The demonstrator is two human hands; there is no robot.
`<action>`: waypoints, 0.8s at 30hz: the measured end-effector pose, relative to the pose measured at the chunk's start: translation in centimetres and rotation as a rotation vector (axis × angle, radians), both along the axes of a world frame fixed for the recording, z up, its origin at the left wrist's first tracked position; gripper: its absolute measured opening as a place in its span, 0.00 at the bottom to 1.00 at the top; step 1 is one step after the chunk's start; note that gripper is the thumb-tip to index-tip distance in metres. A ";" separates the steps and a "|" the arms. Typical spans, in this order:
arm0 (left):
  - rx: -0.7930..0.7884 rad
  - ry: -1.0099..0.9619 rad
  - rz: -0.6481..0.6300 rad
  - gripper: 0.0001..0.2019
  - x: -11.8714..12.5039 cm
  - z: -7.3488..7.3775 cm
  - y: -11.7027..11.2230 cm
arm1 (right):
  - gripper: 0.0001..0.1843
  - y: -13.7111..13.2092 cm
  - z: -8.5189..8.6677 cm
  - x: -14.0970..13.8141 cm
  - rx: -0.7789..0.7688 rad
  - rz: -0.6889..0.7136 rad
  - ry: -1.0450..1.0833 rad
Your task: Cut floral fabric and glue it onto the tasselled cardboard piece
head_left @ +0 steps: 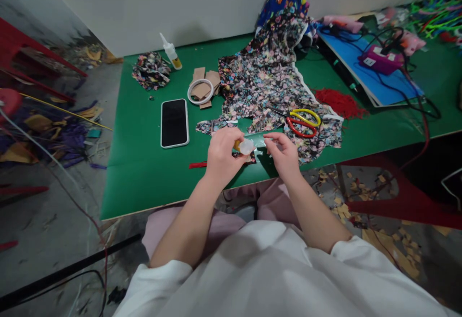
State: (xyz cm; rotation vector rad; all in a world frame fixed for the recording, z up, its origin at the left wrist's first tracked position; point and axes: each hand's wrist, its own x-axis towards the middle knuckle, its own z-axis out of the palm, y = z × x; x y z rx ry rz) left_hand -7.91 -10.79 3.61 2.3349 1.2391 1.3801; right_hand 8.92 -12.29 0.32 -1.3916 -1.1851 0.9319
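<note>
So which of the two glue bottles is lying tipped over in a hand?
The small glue bottle in the left hand, held sideways. The other glue bottle stands upright at the table's far edge, untouched.

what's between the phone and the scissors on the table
In the head view, floral fabric lies between phone and scissors, with bare green table beside the phone.

A single head-worn camera looks forward and down from above the seated person's lap, close to the near edge of the green counter. It faces the far wall, taking in the counter's full depth and the floor at both sides.
</note>
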 end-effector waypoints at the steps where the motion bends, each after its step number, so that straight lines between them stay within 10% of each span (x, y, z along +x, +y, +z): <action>1: 0.023 0.034 -0.002 0.13 0.0 -0.1 0.0 | 0.11 0.0 0.0 0.0 0.001 0.001 0.001; 5: -0.034 0.021 -0.005 0.15 0.0 -0.3 -0.2 | 0.11 -0.1 0.1 0.0 -0.003 0.000 -0.002; 19: -0.580 -0.998 -0.119 0.11 -1.0 1.4 0.9 | 0.12 0.1 0.1 0.0 -0.011 0.005 -0.043; 24: -0.688 -1.132 -0.189 0.23 -1.5 2.3 0.8 | 0.12 0.0 0.2 0.0 -0.007 0.015 -0.066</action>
